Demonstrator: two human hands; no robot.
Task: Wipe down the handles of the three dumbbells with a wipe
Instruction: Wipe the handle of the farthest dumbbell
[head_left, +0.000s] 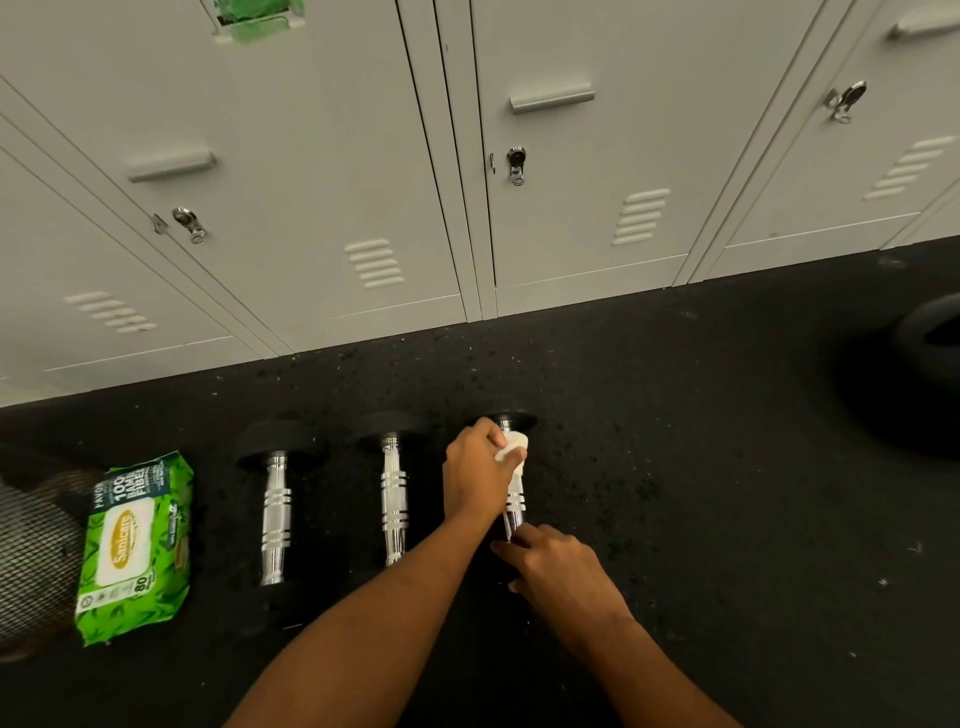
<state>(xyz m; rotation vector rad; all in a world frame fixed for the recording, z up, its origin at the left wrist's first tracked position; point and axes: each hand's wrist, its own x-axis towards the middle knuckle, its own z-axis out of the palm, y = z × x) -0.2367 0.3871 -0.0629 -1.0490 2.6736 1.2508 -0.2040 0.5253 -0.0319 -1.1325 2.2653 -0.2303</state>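
Three dumbbells with chrome handles and black ends lie side by side on the black floor: the left dumbbell (276, 514), the middle dumbbell (393, 501) and the right dumbbell (514, 506). My left hand (475, 475) presses a white wipe (511, 448) around the far part of the right dumbbell's handle. At the near end of that same dumbbell my right hand (561, 569) grips it, hiding its near black end. The other two handles are untouched by either hand.
A green pack of wipes (132, 545) lies on the floor left of the dumbbells, beside a dark mesh object (31, 551). Grey lockers (311, 208) line the far edge of the floor. A black tyre-like ring (930, 338) sits at the right.
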